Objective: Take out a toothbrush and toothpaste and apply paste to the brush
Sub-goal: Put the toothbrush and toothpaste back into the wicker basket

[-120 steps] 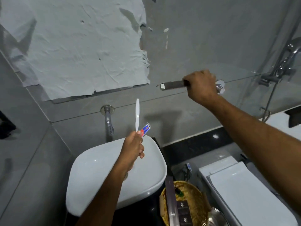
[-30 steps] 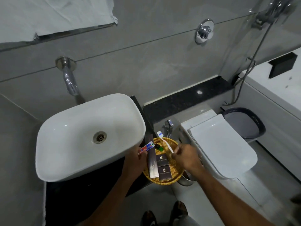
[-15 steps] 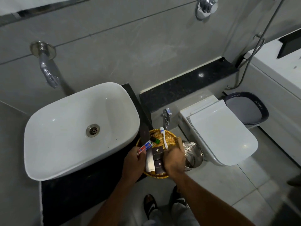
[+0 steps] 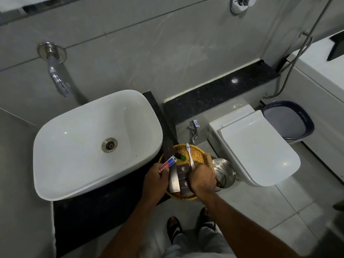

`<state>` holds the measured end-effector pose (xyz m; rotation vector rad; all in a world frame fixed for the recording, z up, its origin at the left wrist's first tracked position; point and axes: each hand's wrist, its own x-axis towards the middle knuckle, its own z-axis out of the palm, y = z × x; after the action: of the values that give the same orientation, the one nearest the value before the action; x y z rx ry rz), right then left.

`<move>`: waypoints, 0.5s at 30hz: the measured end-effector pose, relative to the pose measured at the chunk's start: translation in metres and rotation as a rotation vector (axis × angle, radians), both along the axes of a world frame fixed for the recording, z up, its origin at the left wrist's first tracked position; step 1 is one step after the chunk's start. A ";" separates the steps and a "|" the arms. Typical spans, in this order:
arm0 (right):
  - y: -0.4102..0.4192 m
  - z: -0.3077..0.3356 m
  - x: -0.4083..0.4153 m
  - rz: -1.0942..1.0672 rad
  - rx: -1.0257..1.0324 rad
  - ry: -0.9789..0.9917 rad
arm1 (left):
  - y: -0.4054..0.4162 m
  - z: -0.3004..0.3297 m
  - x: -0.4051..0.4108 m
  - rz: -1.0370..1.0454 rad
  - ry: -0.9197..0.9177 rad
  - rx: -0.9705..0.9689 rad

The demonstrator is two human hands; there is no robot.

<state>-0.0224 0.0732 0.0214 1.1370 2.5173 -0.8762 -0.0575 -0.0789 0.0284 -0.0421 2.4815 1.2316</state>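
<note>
My left hand (image 4: 154, 181) is closed around a small red, white and blue toothpaste tube (image 4: 168, 163), held over the left edge of a round woven basket (image 4: 198, 153). A white toothbrush (image 4: 190, 155) sticks up out of my right hand (image 4: 202, 178), bristle end pointing away over the basket. That hand is closed on the brush's handle, above the basket's near right side. The lower part of the handle is hidden inside the fist.
The basket holds two dark sachets (image 4: 182, 171), a small green-capped bottle (image 4: 180, 156) and a long silver packet (image 4: 173, 180). A white basin (image 4: 78, 146) with a wall spout (image 4: 57, 79) is at the left. A steel bin (image 4: 224, 173), a toilet (image 4: 256, 146) and a dark bucket (image 4: 290, 120) stand to the right.
Four seconds ago my left hand held both brush and tube at the wall while my right gripped a wall fitting. The brush is now in my right hand, both hands low over the basket.
</note>
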 end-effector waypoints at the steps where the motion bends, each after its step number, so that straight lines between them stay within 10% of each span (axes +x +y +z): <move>1: 0.000 0.002 0.000 0.001 -0.004 0.017 | 0.001 0.000 0.000 0.000 0.004 -0.003; 7: 0.023 0.023 0.001 -0.022 -0.148 0.414 | 0.015 0.000 -0.001 -0.121 0.011 0.002; 15: 0.076 0.033 0.003 0.630 -0.105 0.215 | 0.044 -0.008 -0.014 -0.572 -0.015 -0.205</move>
<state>-0.0190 0.1492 0.0545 0.1833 2.6957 -0.9591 -0.0712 -0.0345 0.0203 0.5616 2.3495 0.7304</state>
